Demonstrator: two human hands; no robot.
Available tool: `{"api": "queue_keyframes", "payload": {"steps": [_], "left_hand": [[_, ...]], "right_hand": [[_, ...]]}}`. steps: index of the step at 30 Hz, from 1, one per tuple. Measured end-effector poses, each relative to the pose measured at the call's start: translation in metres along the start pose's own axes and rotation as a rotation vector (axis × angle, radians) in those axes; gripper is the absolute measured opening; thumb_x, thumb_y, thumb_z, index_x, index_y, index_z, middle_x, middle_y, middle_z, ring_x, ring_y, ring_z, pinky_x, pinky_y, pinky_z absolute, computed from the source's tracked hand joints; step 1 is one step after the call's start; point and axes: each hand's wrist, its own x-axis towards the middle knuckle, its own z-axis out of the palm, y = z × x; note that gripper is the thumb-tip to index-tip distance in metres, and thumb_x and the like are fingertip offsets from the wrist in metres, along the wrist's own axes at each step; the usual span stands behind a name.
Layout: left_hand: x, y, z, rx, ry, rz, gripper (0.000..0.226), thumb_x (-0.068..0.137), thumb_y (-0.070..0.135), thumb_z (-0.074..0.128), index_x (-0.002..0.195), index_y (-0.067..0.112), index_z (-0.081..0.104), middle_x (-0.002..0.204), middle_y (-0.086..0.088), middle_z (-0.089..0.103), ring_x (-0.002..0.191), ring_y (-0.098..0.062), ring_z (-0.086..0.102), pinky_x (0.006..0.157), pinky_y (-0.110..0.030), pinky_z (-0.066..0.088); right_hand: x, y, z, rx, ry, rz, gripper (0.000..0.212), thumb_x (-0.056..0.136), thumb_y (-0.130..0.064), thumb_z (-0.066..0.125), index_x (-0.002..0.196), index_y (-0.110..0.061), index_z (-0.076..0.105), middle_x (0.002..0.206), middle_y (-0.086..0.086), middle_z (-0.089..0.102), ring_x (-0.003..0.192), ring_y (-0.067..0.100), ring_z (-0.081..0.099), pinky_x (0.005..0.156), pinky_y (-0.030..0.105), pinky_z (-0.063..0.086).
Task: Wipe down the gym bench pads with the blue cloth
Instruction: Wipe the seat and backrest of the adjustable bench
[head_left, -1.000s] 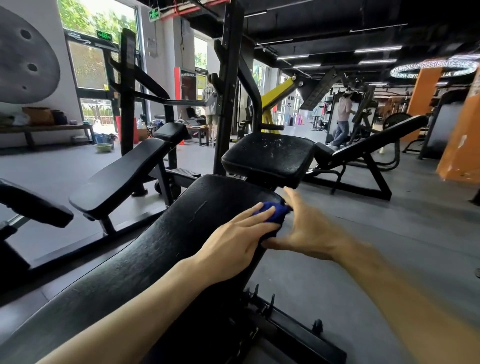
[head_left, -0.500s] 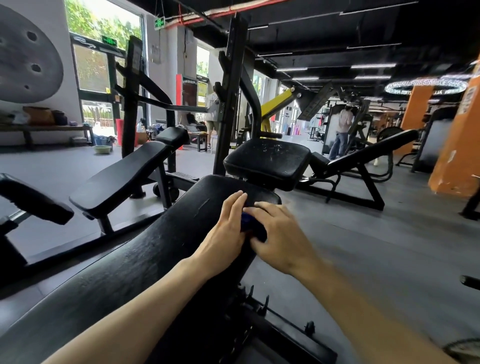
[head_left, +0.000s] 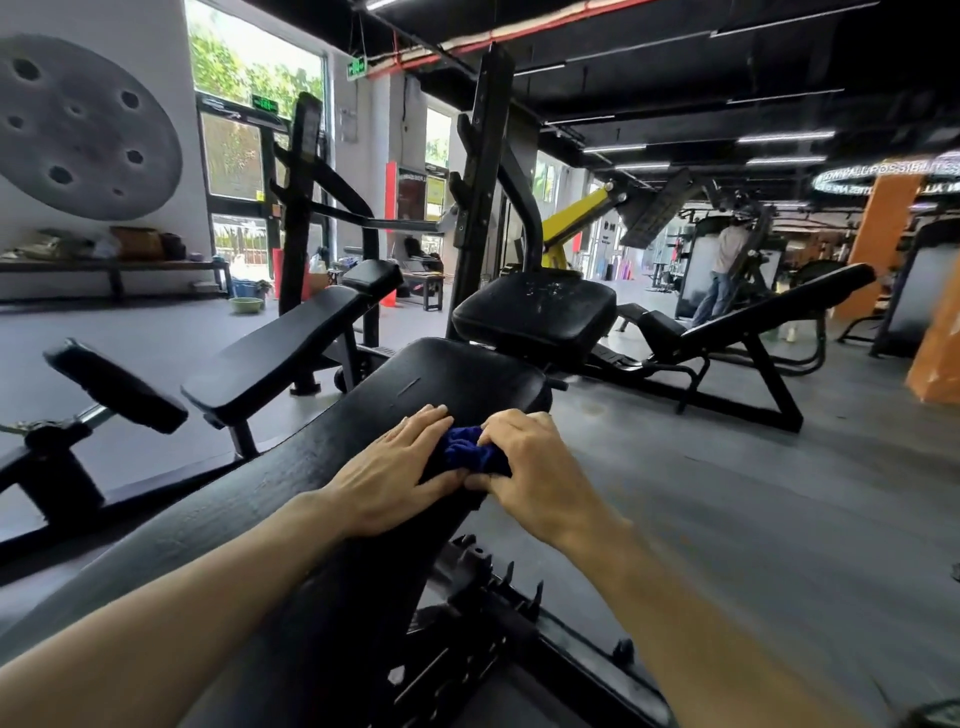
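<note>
A: What's the left hand (head_left: 397, 475) doing?
B: Fingers straight, lying flat on the long back pad (head_left: 291, 483), touching the blue cloth (head_left: 467, 451).
A: And right of that?
B: The right hand (head_left: 524, 467) has curled fingers pinching the bunched cloth against the pad.

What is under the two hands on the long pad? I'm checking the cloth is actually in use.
The blue cloth lies bunched on the long backrest pad, between the left hand and right hand. Most of it is covered by them.
</note>
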Motion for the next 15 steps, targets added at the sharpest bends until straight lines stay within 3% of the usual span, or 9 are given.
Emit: {"api": "queue_keyframes", "payload": {"steps": [3, 8, 12, 15], "left_hand": [[-0.002, -0.003, 0.003, 0.019, 0.013, 0.044, 0.107, 0.082, 0.089, 0.016, 0.163, 0.019, 0.014, 0.171, 0.007, 0.005, 0.155, -0.002, -0.006, 0.125, -0.023, 0.002], [0.001, -0.013, 0.004, 0.035, 0.053, 0.119, 0.109, 0.081, 0.093, 0.013, 0.162, 0.020, 0.021, 0.168, 0.008, 0.014, 0.155, -0.005, 0.005, 0.126, -0.027, 0.011], [0.023, -0.021, -0.001, -0.050, 0.082, 0.185, 0.095, 0.088, 0.087, 0.011, 0.158, 0.026, 0.033, 0.159, 0.013, 0.028, 0.148, -0.005, 0.018, 0.124, -0.033, 0.023], [0.057, -0.017, -0.001, -0.072, 0.150, 0.224, 0.083, 0.095, 0.078, 0.013, 0.155, 0.028, 0.039, 0.157, 0.014, 0.033, 0.147, -0.005, 0.021, 0.124, -0.031, 0.021]], "right_hand": [[-0.008, -0.003, 0.007, 0.055, 0.051, 0.000, 0.034, 0.078, -0.027, 0.085, 0.104, -0.017, 0.064, 0.113, -0.009, 0.064, 0.106, 0.015, 0.046, 0.094, 0.028, 0.043], [-0.013, -0.003, 0.002, 0.117, 0.055, 0.023, 0.032, 0.078, -0.019, 0.084, 0.105, -0.021, 0.066, 0.115, -0.014, 0.065, 0.110, 0.011, 0.050, 0.095, 0.023, 0.044], [-0.005, 0.016, -0.004, 0.105, 0.150, 0.048, 0.035, 0.079, -0.009, 0.082, 0.109, -0.020, 0.068, 0.113, -0.014, 0.064, 0.111, 0.012, 0.052, 0.092, 0.009, 0.038], [0.005, 0.041, -0.013, 0.048, 0.285, 0.035, 0.039, 0.081, -0.007, 0.080, 0.115, -0.021, 0.067, 0.113, -0.013, 0.064, 0.110, 0.012, 0.053, 0.094, 0.016, 0.043]]}}
